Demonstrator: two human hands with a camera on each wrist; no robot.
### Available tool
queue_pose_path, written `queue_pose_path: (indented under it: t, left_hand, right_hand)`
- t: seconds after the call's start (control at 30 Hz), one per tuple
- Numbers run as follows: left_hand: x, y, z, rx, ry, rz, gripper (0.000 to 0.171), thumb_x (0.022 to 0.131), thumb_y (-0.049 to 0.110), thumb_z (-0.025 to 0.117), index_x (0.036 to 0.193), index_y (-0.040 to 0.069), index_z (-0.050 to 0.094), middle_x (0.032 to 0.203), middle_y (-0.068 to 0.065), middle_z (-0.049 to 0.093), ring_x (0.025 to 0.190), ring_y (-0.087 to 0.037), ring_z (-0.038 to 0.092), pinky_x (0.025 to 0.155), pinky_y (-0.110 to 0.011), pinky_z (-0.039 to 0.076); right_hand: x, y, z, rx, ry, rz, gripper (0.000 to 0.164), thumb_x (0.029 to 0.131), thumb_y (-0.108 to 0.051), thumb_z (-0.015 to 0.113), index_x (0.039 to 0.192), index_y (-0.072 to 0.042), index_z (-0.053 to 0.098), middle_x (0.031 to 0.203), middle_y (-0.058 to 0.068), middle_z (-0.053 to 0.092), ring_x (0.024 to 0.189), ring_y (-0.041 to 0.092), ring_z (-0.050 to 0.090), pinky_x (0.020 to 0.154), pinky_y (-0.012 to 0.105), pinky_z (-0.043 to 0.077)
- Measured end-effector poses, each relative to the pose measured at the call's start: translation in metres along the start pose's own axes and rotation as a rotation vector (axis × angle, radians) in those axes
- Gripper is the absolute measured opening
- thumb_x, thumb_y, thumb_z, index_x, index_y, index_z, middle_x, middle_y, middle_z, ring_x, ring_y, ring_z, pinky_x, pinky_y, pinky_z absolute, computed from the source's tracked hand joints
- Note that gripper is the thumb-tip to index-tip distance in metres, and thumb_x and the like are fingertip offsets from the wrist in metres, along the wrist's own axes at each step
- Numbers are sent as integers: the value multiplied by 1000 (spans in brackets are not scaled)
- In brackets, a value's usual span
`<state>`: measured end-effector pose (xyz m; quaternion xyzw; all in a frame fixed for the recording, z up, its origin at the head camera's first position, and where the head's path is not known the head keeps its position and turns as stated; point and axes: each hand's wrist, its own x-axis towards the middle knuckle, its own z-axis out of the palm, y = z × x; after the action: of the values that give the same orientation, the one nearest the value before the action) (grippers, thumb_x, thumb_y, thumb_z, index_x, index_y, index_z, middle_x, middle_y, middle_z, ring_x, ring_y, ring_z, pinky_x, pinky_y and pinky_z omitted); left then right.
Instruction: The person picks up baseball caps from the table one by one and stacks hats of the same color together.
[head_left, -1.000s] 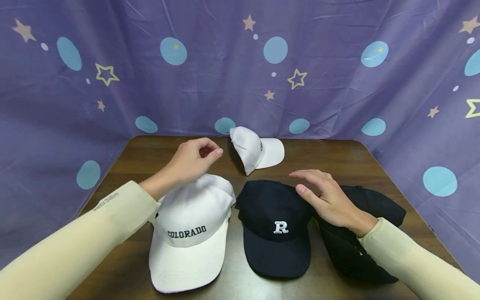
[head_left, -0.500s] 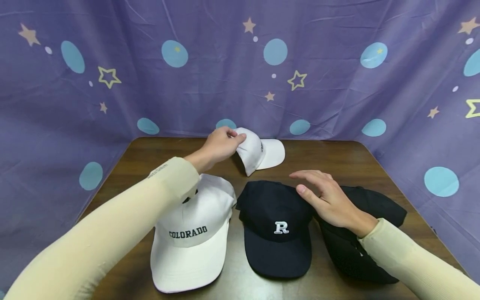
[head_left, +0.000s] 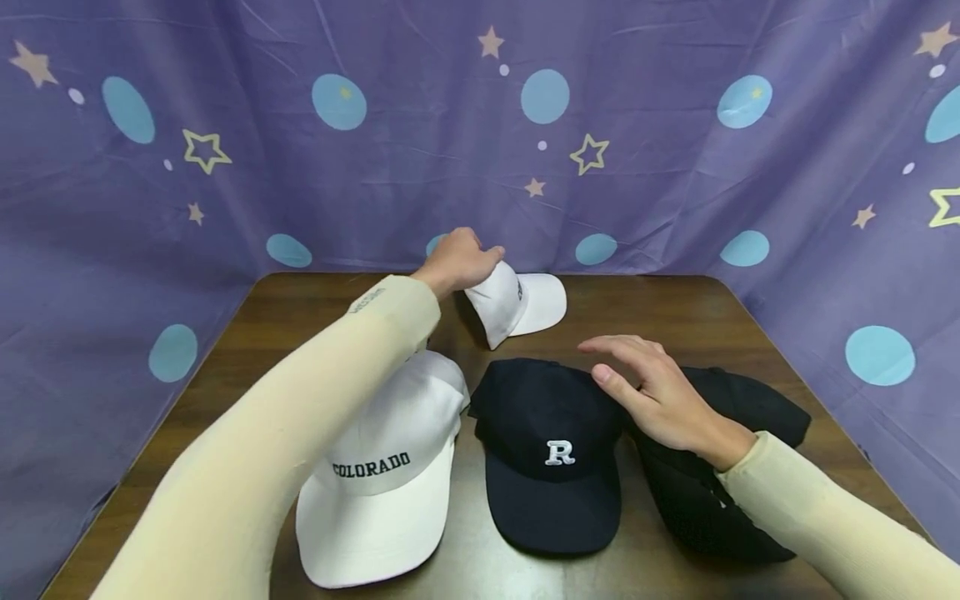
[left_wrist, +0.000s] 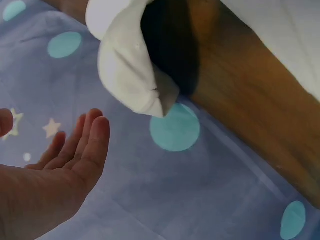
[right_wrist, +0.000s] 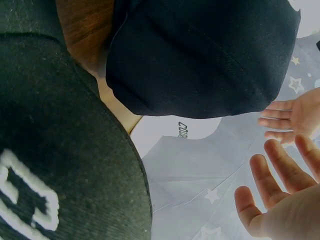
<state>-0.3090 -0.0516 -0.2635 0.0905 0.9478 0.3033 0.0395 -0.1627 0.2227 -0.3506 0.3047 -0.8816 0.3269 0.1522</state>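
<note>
My left hand (head_left: 461, 260) reaches to the back of the table, over the crown of a white baseball cap (head_left: 501, 307) whose brim points right. In the left wrist view, that cap (left_wrist: 127, 70) is apart from the loosely bent fingers, with nothing between fingers and thumb. My right hand (head_left: 663, 404) hovers with relaxed fingers between a navy baseball cap (head_left: 551, 408) marked with a white R and a black baseball cap (head_left: 750, 412). Its forearm hides part of the black cap. A white COLORADO baseball cap (head_left: 390, 508) lies front left, partly covered by my left sleeve.
The three front caps form a row on the brown wooden table (head_left: 660, 312). A purple curtain (head_left: 450, 183) with stars and blue dots hangs right behind the table and along both sides.
My left hand has moved forward and right, from above the COLORADO cap to the far white cap's crown. My right hand and the caps have stayed in place.
</note>
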Motion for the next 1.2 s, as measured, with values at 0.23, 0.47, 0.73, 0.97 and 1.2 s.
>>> queue_pose_path:
  t: [0.23,0.47,0.73,0.97,1.2]
  left_hand:
    - [20,-6,19,-65,-76,-108,72,106,43,47,156,-7,32,161,-20,35,147,-35,36,117,-40,37]
    - [29,-19,36,-241,-110,-220,70,104,36,46,156,-7,30,165,-20,26,151,-32,28,120,-36,33]
    - [41,-27,55,-521,-173,-347,74,106,34,50,160,-3,16,166,-21,17,146,-41,34,113,-55,41]
    - [42,-31,55,-692,-50,-407,68,104,30,57,155,-4,27,152,-21,40,134,-35,49,107,-51,48]
    - [42,-31,41,-705,45,-408,68,104,25,59,156,-6,29,162,-18,32,150,-29,32,121,-37,31]
  right_hand:
    - [-1,1,-3,3,-2,5,33,105,-18,59,137,-18,64,137,1,63,132,23,52,106,55,33]
    - [-2,1,-5,6,-11,17,33,105,-19,59,138,-19,63,138,1,63,133,23,52,107,55,32]
    - [-3,1,-8,-1,-6,18,33,105,-19,59,137,-19,64,137,0,63,133,22,52,106,54,32]
    - [-3,0,-9,-7,-7,13,33,105,-19,58,137,-20,63,137,1,63,132,23,52,104,54,33]
    - [-2,0,-9,-4,-3,18,32,105,-18,58,137,-20,64,137,1,63,132,23,52,104,55,32]
